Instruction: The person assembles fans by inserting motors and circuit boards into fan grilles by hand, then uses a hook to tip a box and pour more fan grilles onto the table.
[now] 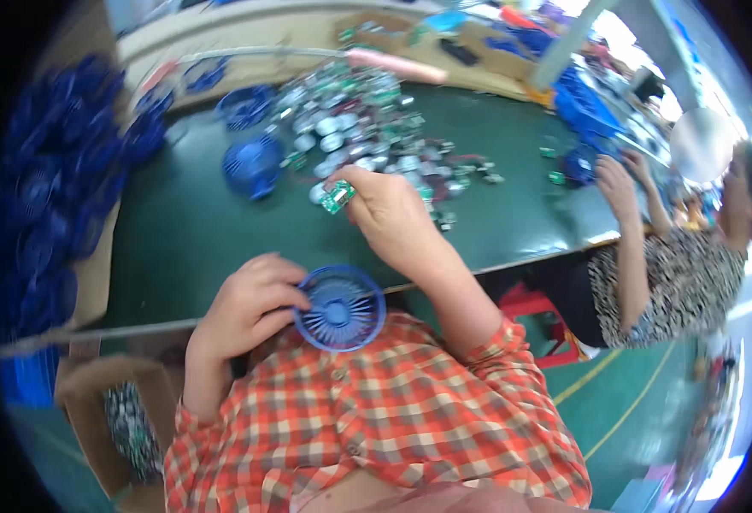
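Note:
My left hand [255,301] is closed on the rim of a round blue plastic fan housing [340,308] with radial slots, held at the table's front edge close to my shirt. Over the table, my right hand [386,212] pinches a small green circuit board [338,197] between thumb and fingers. Just beyond that hand spreads a heap of small boards with round silvery parts [350,120]. Another blue housing [254,165] rests on the green table [179,248], left of the heap.
Many blue housings [51,197] are piled at the left. An open cardboard box [124,419] of small parts stands below the table. At the right a co-worker [666,282] handles a blue housing [579,163]. A red stool [547,329] and a blue bin [585,103] are nearby.

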Demonstrator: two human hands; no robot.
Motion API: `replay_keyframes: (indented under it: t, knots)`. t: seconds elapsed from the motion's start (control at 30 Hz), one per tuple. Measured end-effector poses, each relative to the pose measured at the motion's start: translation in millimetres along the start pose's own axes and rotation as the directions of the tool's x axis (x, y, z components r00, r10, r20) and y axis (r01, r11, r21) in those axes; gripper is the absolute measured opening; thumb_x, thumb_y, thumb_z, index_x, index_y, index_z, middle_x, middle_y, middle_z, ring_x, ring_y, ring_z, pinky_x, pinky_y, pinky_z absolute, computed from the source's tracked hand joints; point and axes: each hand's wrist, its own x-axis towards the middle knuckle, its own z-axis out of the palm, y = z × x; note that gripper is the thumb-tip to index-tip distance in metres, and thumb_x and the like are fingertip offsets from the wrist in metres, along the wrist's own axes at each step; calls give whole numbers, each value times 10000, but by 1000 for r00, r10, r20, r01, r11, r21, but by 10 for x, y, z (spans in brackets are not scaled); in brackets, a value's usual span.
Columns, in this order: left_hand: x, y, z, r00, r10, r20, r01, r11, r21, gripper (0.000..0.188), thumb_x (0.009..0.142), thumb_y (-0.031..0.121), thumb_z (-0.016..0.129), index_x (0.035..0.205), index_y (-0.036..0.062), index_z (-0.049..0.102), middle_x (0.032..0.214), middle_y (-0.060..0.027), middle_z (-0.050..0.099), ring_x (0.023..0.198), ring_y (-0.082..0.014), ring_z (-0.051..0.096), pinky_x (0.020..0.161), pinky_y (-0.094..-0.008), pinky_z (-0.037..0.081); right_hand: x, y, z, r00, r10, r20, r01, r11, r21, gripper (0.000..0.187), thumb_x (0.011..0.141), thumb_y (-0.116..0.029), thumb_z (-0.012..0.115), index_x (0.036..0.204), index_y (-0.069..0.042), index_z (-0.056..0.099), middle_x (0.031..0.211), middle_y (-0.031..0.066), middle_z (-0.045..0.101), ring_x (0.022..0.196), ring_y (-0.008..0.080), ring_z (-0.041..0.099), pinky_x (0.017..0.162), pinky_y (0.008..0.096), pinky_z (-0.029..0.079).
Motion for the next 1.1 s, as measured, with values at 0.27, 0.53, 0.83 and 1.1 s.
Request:
replay_keyframes:
  t: [0.27,0.53,0.83,1.1]
  knots:
    - [-38,52,59,998,-34,-44,31,996,-78,197,765,73,737,957,69,691,1063,-113,656,1072,-312,633,1009,-457,476,-116,-43,-85,990,-140,-7,139,985,-103,378,837,-50,739,1207,-21,665,999,133,676,895,269,663,797,356,521]
    - [-15,47,8,999,-34,-30,32,997,-70,210,741,110,766,941,77,709,1117,-114,672,1093,-340,643,952,-486,489,-724,-58,-168,995,9,95,-1,996,-88,316,775,55,754,1078,1,686,916,111,649,752,202,639,654,305,510]
    - [-41,53,8,995,-55,-78,50,997,-60,231,742,79,755,962,76,686,1082,-104,649,1068,-312,630,996,-480,481,-595,26,-121,988,124,87,-108,980,-166,270,825,-38,756,1089,-36,701,860,106,635,691,214,631,614,323,488]
    - [-72,63,96,979,-92,-182,97,995,20,208,765,67,738,964,67,676,1091,-111,654,1045,-315,630,952,-450,501,-521,-17,-187,1000,12,27,-3,948,-317,274,773,-17,792,1029,-1,697,839,119,642,706,228,628,632,317,496]
